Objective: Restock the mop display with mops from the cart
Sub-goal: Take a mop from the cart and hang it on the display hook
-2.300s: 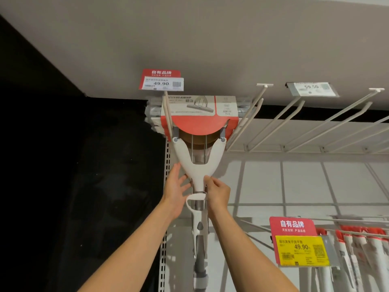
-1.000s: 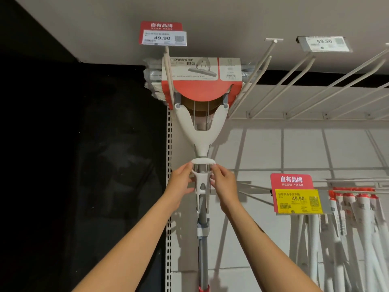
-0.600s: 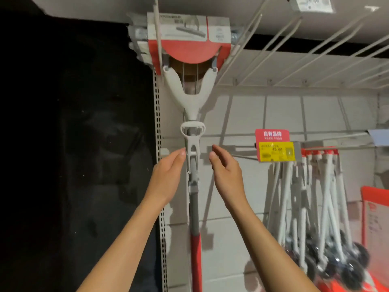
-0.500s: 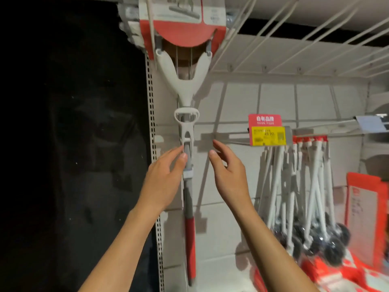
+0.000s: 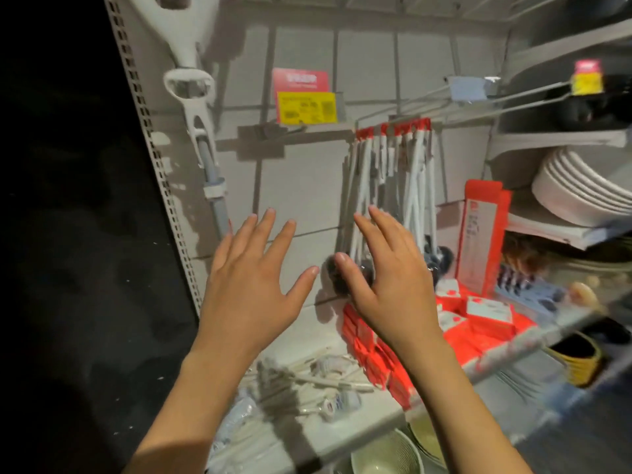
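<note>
Both hands are up in front of the display wall with nothing in them: the left hand (image 5: pixel 251 285) has its fingers spread wide and straight, the right hand (image 5: pixel 386 278) is flat too, fingers together, thumb out toward the left one, the two close but apart. The mop (image 5: pixel 201 131) hangs at the left edge of the back panel (image 5: pixel 301 186), just right of the perforated upright (image 5: pixel 154 155); its white yoke and loop are up top, the grey pole runs down behind the left hand's fingertips, clear of them as far as can be told. Behind the right hand hangs a bunch of white-handled brushes (image 5: pixel 390 186) with red caps on a wire hook, under a red and yellow price tag (image 5: pixel 304 97). On the shelf (image 5: pixel 342 425) below lie red packets (image 5: pixel 376 354) and loose white sticks (image 5: pixel 307 374). Stacked white plates (image 5: pixel 581 189) sit at the right edge.
</note>
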